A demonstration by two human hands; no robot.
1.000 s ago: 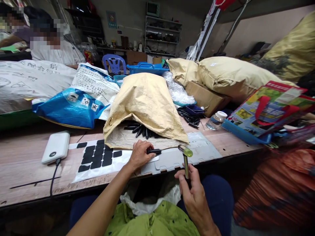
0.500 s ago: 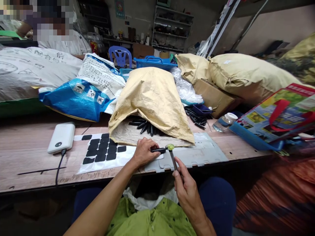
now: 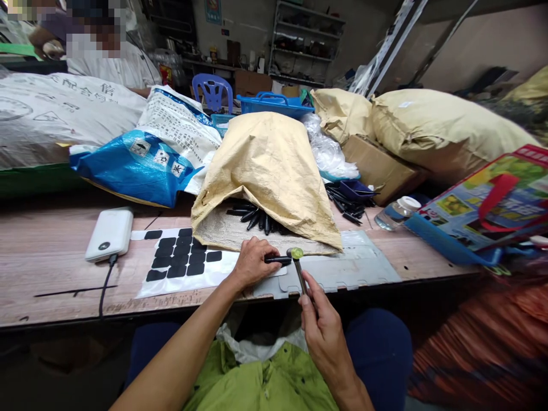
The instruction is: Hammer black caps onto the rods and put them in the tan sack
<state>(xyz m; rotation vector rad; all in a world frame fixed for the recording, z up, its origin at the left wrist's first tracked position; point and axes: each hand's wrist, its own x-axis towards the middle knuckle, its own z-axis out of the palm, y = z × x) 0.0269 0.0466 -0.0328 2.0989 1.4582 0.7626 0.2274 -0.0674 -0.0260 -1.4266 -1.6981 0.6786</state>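
Observation:
My left hand (image 3: 252, 262) is closed on a short black rod (image 3: 278, 260) that lies flat on a grey plastic panel (image 3: 342, 269) at the table's near edge. My right hand (image 3: 323, 330) grips the handle of a small hammer with a yellow-green head (image 3: 295, 253). The hammer head touches the free end of the black rod. Just behind, more black rods (image 3: 254, 218) spill from the mouth of a tan woven sack (image 3: 269, 171).
A sheet of black adhesive pads (image 3: 180, 260) and a white power bank (image 3: 110, 234) with its cable lie at left. Blue-and-white bags (image 3: 141, 160), tan sacks, a cardboard box (image 3: 377, 168), a clear bottle (image 3: 396, 212) and a colourful bag (image 3: 483, 205) crowd the wooden table (image 3: 51, 274). Another person sits far left.
The hammer swung left and down from beside the sack corner until its head met the end of the black rod. My left hand kept holding the rod in place.

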